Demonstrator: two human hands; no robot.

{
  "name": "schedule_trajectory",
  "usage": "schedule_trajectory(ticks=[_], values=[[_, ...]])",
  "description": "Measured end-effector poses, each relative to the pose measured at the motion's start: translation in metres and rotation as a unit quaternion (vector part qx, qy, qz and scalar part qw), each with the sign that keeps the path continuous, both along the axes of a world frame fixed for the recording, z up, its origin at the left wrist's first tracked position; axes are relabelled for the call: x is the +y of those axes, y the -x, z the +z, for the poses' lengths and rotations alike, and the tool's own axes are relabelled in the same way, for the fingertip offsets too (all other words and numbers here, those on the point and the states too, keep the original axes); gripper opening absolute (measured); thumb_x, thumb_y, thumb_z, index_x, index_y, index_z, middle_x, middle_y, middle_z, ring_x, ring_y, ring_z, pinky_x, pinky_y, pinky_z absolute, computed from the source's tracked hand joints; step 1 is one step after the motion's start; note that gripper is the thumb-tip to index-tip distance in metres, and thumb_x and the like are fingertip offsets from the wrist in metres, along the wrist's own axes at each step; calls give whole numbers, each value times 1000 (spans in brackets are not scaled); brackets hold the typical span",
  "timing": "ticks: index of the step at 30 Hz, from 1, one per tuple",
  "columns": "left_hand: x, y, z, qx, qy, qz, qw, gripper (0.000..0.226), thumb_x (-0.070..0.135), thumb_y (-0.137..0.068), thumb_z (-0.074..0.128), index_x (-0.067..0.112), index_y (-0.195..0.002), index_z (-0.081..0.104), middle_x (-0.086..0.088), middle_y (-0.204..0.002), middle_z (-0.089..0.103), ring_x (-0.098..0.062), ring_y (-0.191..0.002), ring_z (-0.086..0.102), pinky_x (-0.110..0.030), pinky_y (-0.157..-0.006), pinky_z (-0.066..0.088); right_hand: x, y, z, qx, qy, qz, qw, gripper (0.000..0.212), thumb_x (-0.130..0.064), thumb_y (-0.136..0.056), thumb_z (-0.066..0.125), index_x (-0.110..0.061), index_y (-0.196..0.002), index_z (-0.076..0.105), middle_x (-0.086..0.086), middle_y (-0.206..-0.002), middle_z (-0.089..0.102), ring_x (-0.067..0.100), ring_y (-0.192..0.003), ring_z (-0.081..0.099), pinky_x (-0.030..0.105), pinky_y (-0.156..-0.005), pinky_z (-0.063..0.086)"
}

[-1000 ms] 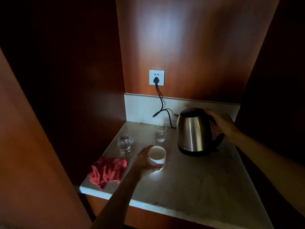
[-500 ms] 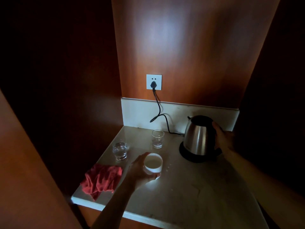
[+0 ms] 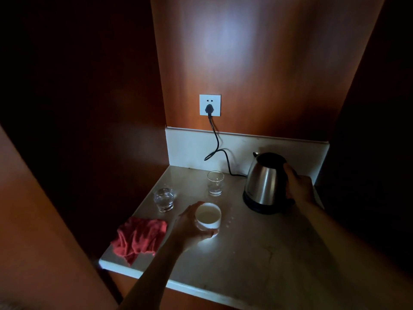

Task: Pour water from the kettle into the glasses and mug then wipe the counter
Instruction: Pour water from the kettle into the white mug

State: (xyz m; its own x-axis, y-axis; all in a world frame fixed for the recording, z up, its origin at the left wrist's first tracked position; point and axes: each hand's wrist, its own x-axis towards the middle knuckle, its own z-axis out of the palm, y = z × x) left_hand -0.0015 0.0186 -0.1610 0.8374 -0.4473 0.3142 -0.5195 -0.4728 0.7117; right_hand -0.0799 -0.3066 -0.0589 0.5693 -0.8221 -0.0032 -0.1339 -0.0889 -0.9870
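The left hand [image 3: 190, 229] curls around the white mug [image 3: 208, 217], fingers wrapped on its near and left side, the mug standing upright on the pale counter [image 3: 257, 253]. The right hand [image 3: 298, 186] grasps the kettle [image 3: 264, 181] at its dark handle — the steel body sits upright on its base, to the hand's left. Two glasses stand behind the mug: one [image 3: 164, 199] at the left, another [image 3: 215, 183] further back. A red cloth [image 3: 139, 237] lies crumpled just left of the left wrist — near the counter's front edge.

bare counter [image 3: 257, 253] front right, glasses [image 3: 163, 199] and cloth [image 3: 139, 237] crowding left
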Motion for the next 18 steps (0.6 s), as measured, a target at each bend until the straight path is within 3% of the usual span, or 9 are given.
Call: schedule_trajectory(ticks=[3,7,9,13,18], values=[[0,-6,8,22,-29,5,999,84,63,-39,89,41,-113,55,23,-99,67,10,-88,63,-22,-82,55,0,1,0,2,5,12,1000,57,-57,-88,69,0,-82,67,15,-74,63,26,-63,60,38,-63,51],[-3,-15,25,41,-18,29,999,87,51,-42,93,30,-118,55,15,-103,64,-5,-90,63,-12,-79,49,-4,0,-3,12,3,17,1000,57,-63,-83,69,-8,-71,64,13,-71,65,29,-67,64,41,-64,55],[-4,-25,38,41,-15,41,998,89,49,-43,93,27,-120,52,11,-106,62,-10,-93,62,-18,-81,50,-3,-1,-3,15,2,20,1000,54,-63,-84,69,-10,-75,66,12,-76,67,30,-73,66,44,-70,57],[-5,-54,65,32,-57,56,996,90,44,-51,93,21,-125,47,5,-113,59,-13,-97,57,-20,-80,42,-4,-2,-3,14,7,26,1000,54,-60,-87,67,-8,-71,63,11,-70,63,29,-68,62,39,-63,51],[-12,-86,87,50,-157,85,983,95,60,-49,84,25,-127,44,2,-113,61,-21,-102,61,-38,-89,52,-7,-6,-7,1,2,26,1000,50,-56,-89,68,-9,-72,63,11,-71,62,28,-69,62,34,-61,50]])
